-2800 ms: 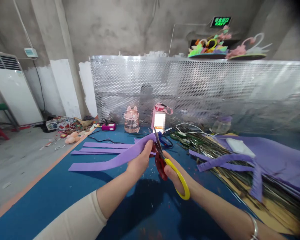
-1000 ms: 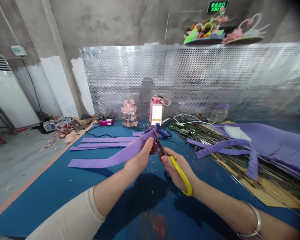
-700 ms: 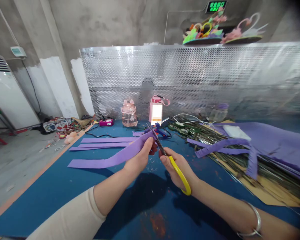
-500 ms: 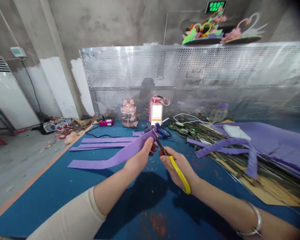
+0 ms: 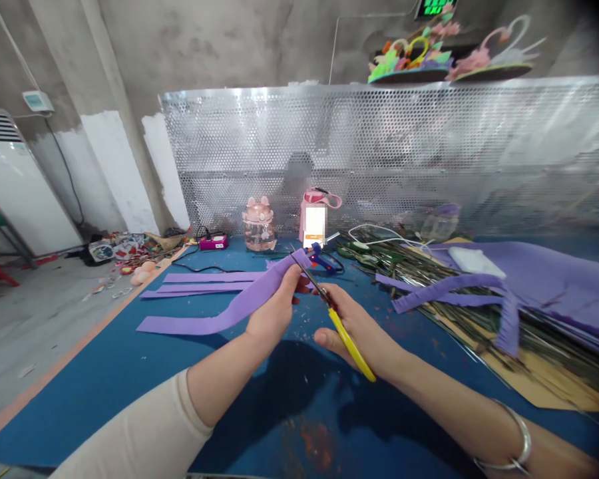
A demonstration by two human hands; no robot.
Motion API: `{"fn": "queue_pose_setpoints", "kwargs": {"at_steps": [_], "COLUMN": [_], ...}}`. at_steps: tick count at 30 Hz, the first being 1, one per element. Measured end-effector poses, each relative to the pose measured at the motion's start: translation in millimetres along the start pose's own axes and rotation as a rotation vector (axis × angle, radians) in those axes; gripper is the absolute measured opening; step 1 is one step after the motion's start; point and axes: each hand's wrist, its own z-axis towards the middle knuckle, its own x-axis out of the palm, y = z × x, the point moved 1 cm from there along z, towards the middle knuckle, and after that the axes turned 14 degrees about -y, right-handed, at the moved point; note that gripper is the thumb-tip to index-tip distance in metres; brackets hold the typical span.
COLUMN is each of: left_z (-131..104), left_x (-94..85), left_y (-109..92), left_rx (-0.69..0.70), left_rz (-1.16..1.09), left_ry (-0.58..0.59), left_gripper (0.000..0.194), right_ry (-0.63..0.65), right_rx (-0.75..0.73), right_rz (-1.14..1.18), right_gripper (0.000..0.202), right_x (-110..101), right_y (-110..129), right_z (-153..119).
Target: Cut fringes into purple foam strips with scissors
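Note:
My left hand [image 5: 274, 303] pinches a long purple strip [image 5: 234, 313] near its far end; its other end trails to the left and rests on the table. Yellow-handled scissors [image 5: 347, 342] are in my right hand [image 5: 357, 326], thumb spread away from the fingers. The blades reach across the strip's end, just beyond my left fingertips. Several more purple strips [image 5: 199, 289] lie flat behind my left hand. A blue glue gun [image 5: 322, 259] sits right behind the scissor blades.
The blue table [image 5: 110, 392] carries a pink clear bottle [image 5: 259, 226], a pink bottle [image 5: 307, 206] and a magenta power strip [image 5: 213, 241] at the back. To the right lie thin stems [image 5: 429, 296], fringed purple strips [image 5: 509, 326] and a purple sheet [image 5: 564, 279]. A perforated metal panel [image 5: 379, 146] stands behind.
The scissors have shifted slightly left, their blades now across the strip a little nearer my left fingers. My right thumb has moved down and away from the fingers.

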Motion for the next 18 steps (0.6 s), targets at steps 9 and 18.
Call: {"fn": "queue_pose_setpoints", "kwargs": {"at_steps": [9, 18], "left_z": [-8.8, -13.0], "left_x": [-0.6, 1.7], "left_y": [-2.1, 0.2], "left_rx": [-0.027, -0.045], "left_rz": [0.011, -0.012], "left_ry": [0.062, 0.05], "left_gripper": [0.039, 0.041], "right_ry": [-0.104, -0.135], "right_rx": [0.003, 0.024], "right_rz": [0.004, -0.025], "right_gripper": [0.067, 0.066], "right_x": [3.9, 5.1], "right_y": [6.3, 6.3], "right_z": [1.4, -1.7]}}
